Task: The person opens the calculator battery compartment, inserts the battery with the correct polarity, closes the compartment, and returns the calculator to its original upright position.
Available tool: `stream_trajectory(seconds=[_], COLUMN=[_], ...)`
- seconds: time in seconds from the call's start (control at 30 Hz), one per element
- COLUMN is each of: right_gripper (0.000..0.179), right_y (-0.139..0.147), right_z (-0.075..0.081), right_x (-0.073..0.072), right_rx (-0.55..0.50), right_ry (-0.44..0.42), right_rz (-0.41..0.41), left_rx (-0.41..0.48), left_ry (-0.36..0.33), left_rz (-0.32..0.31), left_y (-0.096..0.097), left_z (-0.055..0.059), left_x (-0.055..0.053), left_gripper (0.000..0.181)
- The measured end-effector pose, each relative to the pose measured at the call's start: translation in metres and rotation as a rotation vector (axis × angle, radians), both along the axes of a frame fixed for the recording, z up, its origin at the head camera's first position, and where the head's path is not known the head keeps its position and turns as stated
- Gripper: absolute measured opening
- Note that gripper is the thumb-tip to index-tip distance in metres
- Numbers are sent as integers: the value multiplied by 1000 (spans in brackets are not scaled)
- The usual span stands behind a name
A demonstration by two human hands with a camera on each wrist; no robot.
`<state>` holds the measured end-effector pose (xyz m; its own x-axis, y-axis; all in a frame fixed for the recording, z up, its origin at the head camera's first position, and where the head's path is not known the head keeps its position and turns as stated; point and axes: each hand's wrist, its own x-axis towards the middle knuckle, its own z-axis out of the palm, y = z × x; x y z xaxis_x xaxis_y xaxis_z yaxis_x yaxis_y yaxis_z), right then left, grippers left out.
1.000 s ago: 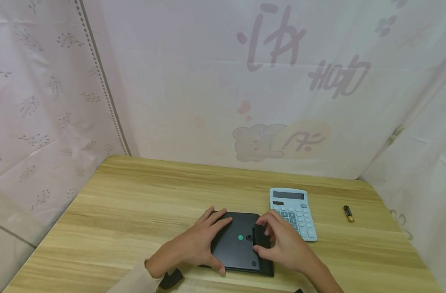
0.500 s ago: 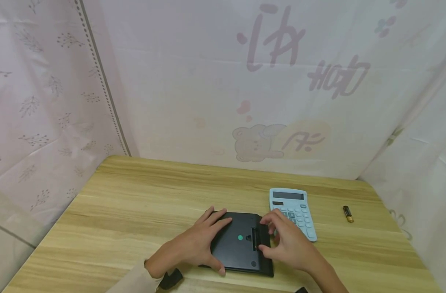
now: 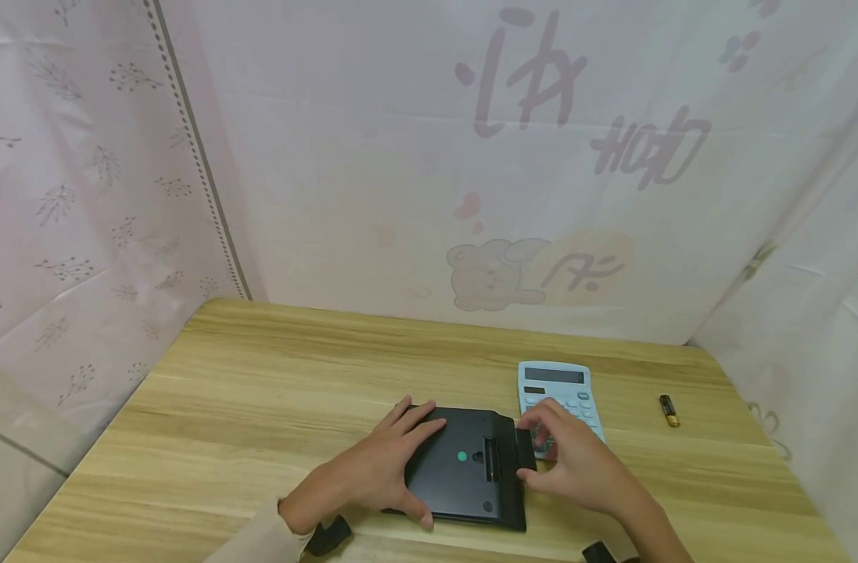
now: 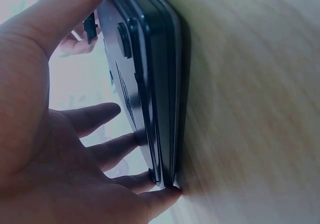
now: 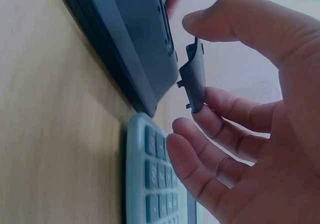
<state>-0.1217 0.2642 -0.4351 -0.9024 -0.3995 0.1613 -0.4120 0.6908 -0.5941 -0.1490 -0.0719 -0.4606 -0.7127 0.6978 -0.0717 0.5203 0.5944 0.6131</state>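
Note:
A flat black device [image 3: 457, 489] lies back side up on the table, a narrow battery compartment [image 3: 491, 460] uncovered in its back. What sits inside the compartment is too small to tell. My left hand [image 3: 382, 473] rests spread over the device's left part, thumb at the near edge and fingers toward the far edge. Between thumb and fingertips my right hand [image 3: 579, 461] pinches a small black battery cover [image 5: 195, 79], held just off the device's right side. Small tabs on the cover show in the right wrist view.
Partly behind my right hand, a light blue calculator [image 3: 554, 377] lies face up. A single black and gold battery [image 3: 669, 410] lies farther right on the wooden table [image 3: 295, 367]. Printed curtains [image 3: 344, 156] hang behind and at both sides.
My right hand has pulled the battery cover off to the right, baring the compartment. My left hand and the black device have stayed in place.

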Motion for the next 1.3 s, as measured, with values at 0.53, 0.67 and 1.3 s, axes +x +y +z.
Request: stream_trajectory(seconds=[0.53,0.67,1.3], right_gripper=[56,56,62], right_y=[24,29,61], right_z=[9,9,10], right_x=[-7,-6,3], right_rx=[63,86,259], right_ry=[-44,-49,-48], right_rz=[-94,-118,-119], left_rx=[3,4,5], left_ry=[-23,-20,-21], left_rz=[7,1,8], left_y=[-1,0,1], left_z=[4,3,-1], left_x=[0,0,-1], left_gripper=[122,122,124])
